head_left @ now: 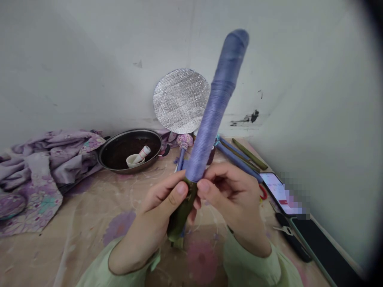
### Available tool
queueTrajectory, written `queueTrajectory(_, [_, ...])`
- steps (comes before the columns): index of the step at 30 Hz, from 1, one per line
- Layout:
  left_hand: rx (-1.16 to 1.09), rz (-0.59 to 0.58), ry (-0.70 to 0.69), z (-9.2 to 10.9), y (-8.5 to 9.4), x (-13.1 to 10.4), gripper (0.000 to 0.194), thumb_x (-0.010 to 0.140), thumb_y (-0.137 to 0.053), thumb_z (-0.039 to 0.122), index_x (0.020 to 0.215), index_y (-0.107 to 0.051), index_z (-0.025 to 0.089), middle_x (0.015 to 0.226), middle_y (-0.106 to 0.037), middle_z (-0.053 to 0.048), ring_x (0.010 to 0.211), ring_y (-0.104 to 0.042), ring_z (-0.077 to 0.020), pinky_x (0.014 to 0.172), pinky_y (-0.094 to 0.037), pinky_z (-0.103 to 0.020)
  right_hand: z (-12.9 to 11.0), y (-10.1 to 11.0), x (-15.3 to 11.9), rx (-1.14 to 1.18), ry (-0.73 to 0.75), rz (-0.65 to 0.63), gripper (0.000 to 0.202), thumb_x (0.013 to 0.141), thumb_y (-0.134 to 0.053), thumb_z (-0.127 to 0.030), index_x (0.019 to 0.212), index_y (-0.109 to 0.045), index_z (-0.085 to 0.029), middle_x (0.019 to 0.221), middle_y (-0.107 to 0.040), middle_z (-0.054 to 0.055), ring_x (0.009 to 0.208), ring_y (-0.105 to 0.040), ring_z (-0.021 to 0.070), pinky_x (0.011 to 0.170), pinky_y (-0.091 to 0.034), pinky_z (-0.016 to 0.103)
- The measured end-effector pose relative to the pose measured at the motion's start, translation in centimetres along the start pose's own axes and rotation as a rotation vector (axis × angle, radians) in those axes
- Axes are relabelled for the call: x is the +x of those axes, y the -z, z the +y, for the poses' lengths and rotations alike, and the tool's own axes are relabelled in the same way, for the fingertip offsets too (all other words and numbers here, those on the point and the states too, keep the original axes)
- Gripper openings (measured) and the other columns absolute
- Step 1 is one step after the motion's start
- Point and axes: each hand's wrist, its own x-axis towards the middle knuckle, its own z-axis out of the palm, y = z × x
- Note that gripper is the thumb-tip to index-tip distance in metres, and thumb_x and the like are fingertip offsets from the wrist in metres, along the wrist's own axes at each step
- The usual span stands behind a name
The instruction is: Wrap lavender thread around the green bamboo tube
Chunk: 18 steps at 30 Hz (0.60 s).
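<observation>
A long stick (209, 123) leans up and to the right in front of me. Its upper part is wound closely with blue-purple, thread-like wrapping, and its lower part is bare dark green. My left hand (158, 211) is closed around the green part just under the wrapping, thumb along the front. With thumb and bent fingers, my right hand (233, 199) pinches at the lower edge of the wrapping, touching the stick. Whether a loose end of the wrapping lies between those fingertips is hidden.
A dark two-handled pan (115, 153) holds a small white bowl (131, 162) with a roll in it. Floral cloth (44, 179) is heaped left. A silvery disc (179, 103) leans on the wall. Right are green stalks (251, 153), a lit phone (279, 191) and a key (284, 229).
</observation>
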Motion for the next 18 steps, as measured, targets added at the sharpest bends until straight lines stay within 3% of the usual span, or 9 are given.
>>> queueTrajectory(6, [-0.152,0.041,0.002,0.4,-1.0,-0.2,0.022,0.087,-0.076,0.029,0.106,-0.074,0.018,0.073,-0.064,-0.002,0.059,-0.055,-0.0088,0.044,-0.043,-0.012,0.0,0.1,0.4,-0.008,0.015,-0.007,0.018,0.087,-0.073,-0.011,0.075,-0.064,-0.021,0.061,-0.069,-0.005,0.048,-0.07,0.01,0.043,-0.054,0.015])
queueTrajectory(9, [-0.132,0.038,-0.004,0.6,-1.2,-0.2,0.034,0.079,-0.083,0.025,0.109,-0.069,0.02,0.073,-0.064,0.0,0.058,-0.052,-0.0063,0.044,-0.041,-0.009,0.0,0.2,0.4,-0.066,0.027,0.017,0.017,0.086,-0.075,-0.012,0.075,-0.066,-0.021,0.061,-0.07,-0.005,0.049,-0.069,0.009,0.046,-0.054,0.015])
queueTrajectory(15, [-0.074,0.059,-0.004,0.4,-1.1,0.1,0.029,0.083,-0.08,0.022,0.107,-0.064,0.02,0.066,-0.062,0.004,0.049,-0.045,-0.0023,0.043,-0.039,-0.007,0.2,0.4,0.1,-0.108,0.01,0.035,0.016,0.088,-0.076,-0.017,0.075,-0.066,-0.021,0.062,-0.07,-0.005,0.051,-0.068,0.0084,0.049,-0.054,0.015])
queueTrajectory(18, [-0.072,0.043,-0.032,0.1,-0.9,0.4,0.031,0.083,-0.08,0.023,0.109,-0.062,0.02,0.069,-0.063,0.003,0.052,-0.05,-0.0047,0.043,-0.041,-0.009,0.3,0.4,0.0,-0.075,-0.008,0.038,0.017,0.09,-0.074,-0.02,0.075,-0.065,-0.02,0.063,-0.07,-0.005,0.051,-0.07,0.0087,0.048,-0.054,0.014])
